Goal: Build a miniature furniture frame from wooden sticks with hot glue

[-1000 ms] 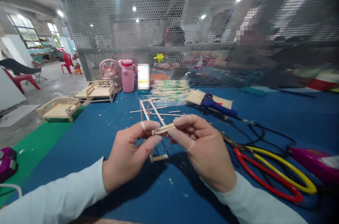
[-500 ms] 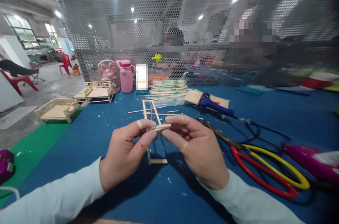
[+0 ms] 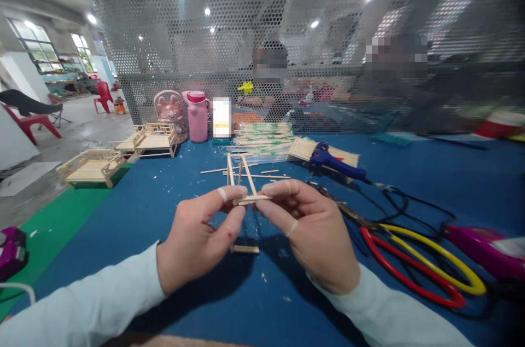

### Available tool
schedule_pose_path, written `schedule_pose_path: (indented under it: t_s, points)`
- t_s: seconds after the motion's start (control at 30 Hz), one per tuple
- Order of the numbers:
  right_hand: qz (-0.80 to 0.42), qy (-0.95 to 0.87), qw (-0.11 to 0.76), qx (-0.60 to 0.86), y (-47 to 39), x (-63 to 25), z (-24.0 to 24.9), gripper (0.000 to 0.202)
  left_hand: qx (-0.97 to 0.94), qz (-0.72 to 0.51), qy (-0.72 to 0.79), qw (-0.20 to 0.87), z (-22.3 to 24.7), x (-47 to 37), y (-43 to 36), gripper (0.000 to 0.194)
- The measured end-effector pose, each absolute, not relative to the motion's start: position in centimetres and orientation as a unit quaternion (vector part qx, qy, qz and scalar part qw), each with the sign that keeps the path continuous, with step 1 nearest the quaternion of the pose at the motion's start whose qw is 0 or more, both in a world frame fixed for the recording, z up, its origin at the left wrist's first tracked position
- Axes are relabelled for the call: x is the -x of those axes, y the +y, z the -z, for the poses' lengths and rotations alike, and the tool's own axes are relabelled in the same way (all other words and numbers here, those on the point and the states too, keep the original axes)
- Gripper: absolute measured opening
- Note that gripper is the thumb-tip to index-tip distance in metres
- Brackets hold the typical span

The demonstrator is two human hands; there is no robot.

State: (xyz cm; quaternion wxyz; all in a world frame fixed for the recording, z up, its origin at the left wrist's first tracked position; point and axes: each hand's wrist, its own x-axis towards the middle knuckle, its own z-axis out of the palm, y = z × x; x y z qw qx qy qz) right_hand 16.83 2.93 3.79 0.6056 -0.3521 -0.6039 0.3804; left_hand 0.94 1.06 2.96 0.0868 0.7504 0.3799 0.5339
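Observation:
My left hand [image 3: 209, 232] pinches the left end of a small frame of thin wooden sticks [image 3: 248, 176] between thumb and fingers. From the other side, my right hand [image 3: 315, 226] pinches the same frame by the right end of its near crosspiece. Two sticks of it run away from me, above the blue table. Pale coverings wrap some fingertips. Below my hands, a short wooden piece [image 3: 246, 249] shows; whether it joins the frame is hidden behind my left hand. Loose sticks [image 3: 262, 175] lie just beyond.
Small wooden furniture models [image 3: 92, 166] stand at the left. At the right lie scissors [image 3: 414, 259] with red and yellow handles, a blue glue gun [image 3: 336, 161] and its cord. A pink bottle [image 3: 197, 117] and bagged sticks [image 3: 262, 136] stand before a perforated screen [image 3: 164, 35]; people are behind it.
Both hands have shifted slightly right with the wooden frame, whose crosspiece now lies more level. The view has also moved a little. Both hands keep their pinch.

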Motion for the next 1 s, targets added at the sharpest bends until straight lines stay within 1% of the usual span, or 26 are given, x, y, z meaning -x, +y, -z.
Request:
schedule_pose_path:
  t_s: [0.2,0.37,0.5,0.67,0.87,1.0]
  points:
    - [-0.354,-0.607,0.622,0.345,2.43,-16.75,-3.9,0.015,-0.743,-0.535,0.393,0.085,-2.99,-0.98,0.84,0.018]
    - [-0.346,-0.605,0.626,0.349,2.36,-16.63,-3.92,0.012,-0.73,-0.549,0.394,0.103,-2.76,-1.24,0.97,0.02]
    - [-0.368,-0.594,0.614,0.366,2.63,-16.71,-3.83,0.013,-0.741,-0.535,0.391,0.11,-2.6,-1.14,1.05,0.022]
    - [-0.398,-0.596,0.602,0.352,2.77,-16.82,-3.87,0.015,-0.758,-0.511,0.392,0.102,-2.68,-0.83,1.08,0.019]
    - [-0.399,-0.601,0.598,0.35,2.62,-16.84,-3.95,0.02,-0.751,-0.523,0.394,0.086,-2.81,-0.88,1.1,0.016]
    - [-0.386,-0.598,0.607,0.353,2.58,-16.7,-3.84,0.018,-0.754,-0.521,0.39,0.095,-2.96,-0.84,1.18,0.015]
